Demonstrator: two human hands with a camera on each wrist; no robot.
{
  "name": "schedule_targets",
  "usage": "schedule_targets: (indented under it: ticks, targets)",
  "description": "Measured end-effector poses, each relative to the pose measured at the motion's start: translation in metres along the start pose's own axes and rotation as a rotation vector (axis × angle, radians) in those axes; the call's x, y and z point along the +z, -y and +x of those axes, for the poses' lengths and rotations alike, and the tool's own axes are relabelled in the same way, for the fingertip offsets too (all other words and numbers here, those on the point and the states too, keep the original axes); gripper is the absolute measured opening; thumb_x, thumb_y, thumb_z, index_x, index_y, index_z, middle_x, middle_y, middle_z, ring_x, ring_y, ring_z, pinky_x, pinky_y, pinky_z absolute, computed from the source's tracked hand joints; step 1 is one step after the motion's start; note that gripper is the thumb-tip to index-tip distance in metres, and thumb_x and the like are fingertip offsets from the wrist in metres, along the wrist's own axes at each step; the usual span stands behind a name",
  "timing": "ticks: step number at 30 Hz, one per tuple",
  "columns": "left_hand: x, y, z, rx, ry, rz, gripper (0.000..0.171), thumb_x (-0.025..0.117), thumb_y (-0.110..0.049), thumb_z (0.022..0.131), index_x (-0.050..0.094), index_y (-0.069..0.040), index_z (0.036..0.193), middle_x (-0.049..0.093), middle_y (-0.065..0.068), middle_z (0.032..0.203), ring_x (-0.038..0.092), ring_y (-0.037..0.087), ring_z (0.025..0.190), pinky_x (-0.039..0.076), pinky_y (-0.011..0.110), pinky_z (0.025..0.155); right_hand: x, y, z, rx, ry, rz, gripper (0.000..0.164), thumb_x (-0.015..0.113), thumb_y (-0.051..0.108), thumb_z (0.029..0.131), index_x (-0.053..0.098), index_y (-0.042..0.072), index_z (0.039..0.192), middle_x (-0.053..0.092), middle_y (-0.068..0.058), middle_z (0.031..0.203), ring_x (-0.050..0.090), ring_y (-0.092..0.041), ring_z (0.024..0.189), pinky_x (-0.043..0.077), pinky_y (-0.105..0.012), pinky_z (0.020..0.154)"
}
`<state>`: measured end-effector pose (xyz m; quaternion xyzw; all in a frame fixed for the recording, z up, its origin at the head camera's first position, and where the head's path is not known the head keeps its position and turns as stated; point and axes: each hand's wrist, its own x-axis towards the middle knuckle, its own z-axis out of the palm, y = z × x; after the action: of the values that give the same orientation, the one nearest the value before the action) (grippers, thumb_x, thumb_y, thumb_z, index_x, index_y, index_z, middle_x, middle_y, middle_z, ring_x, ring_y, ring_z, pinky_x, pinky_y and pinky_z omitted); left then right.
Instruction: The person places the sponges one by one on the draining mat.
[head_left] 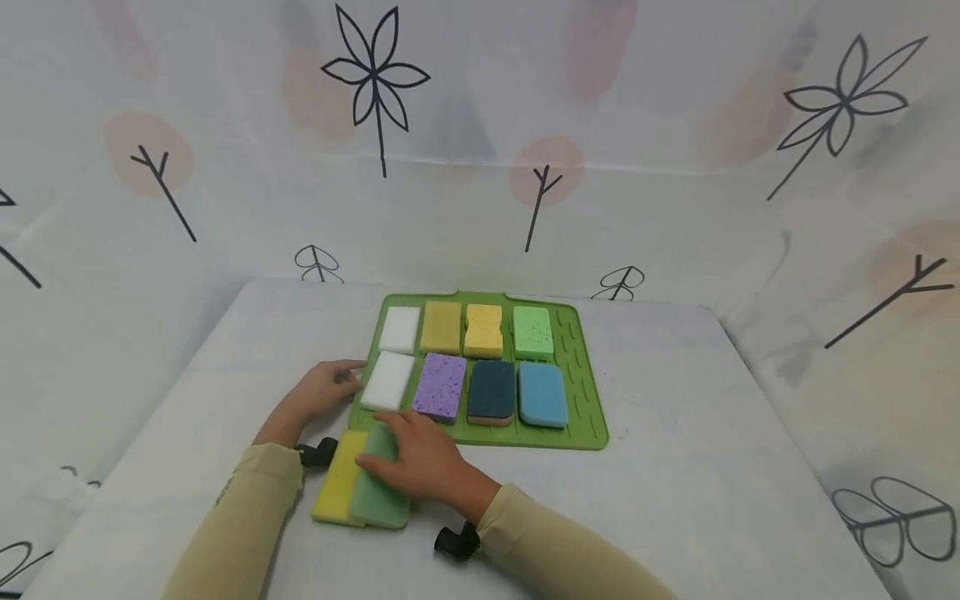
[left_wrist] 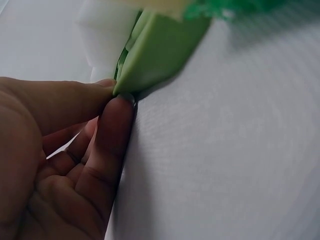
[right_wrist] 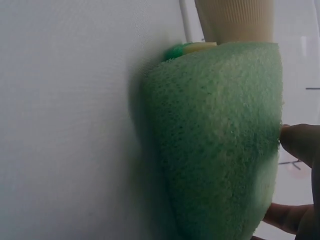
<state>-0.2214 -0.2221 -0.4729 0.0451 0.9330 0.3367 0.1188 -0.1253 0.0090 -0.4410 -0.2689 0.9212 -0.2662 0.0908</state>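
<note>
A green silicone mat (head_left: 588,375) with raised ridges lies on the table. My left hand (head_left: 322,390) is at its left edge, thumb and fingertip pinching the mat's corner (left_wrist: 160,55) in the left wrist view. Below the mat's near left corner, my right hand (head_left: 423,458) grips a pale green sponge (head_left: 382,492) between thumb and fingers. That porous sponge (right_wrist: 215,135) fills much of the right wrist view. Partly beneath it is a yellow sponge (head_left: 336,487). A white sponge (head_left: 388,382) sits on the mat beside my left hand.
Two rows of sponges cover most of the mat, among them a purple one (head_left: 440,386), a dark blue one (head_left: 492,390), a light blue one (head_left: 543,394) and a lime green one (head_left: 533,332). Printed white cloth (head_left: 480,208) walls the table's (head_left: 675,467) back and sides.
</note>
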Motion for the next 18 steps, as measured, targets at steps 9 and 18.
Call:
schedule_targets:
  ticks: [9, 18]
  targets:
    - [0.0, -0.001, 0.0, -0.004, 0.005, 0.004, 0.047, 0.06, -0.023, 0.093, 0.054, -0.01, 0.138, 0.069, 0.008, 0.102, 0.061, 0.02, 0.093, 0.047, 0.045, 0.089, 0.0, 0.003, 0.002, -0.02, -0.001, -0.001, 0.055, 0.054, 0.059, 0.09, 0.053, 0.026, 0.134, 0.056, 0.001, 0.131, 0.058, -0.015, 0.112, 0.05, -0.032, 0.087]
    - [-0.001, 0.001, 0.0, -0.015, 0.004, 0.008, 0.047, 0.059, -0.024, 0.094, 0.053, -0.011, 0.138, 0.069, 0.008, 0.105, 0.061, 0.021, 0.097, 0.047, 0.047, 0.092, -0.008, -0.01, -0.005, -0.075, 0.066, 0.15, 0.05, 0.055, 0.055, 0.091, 0.051, 0.031, 0.135, 0.053, 0.004, 0.136, 0.053, -0.012, 0.119, 0.047, -0.032, 0.096]
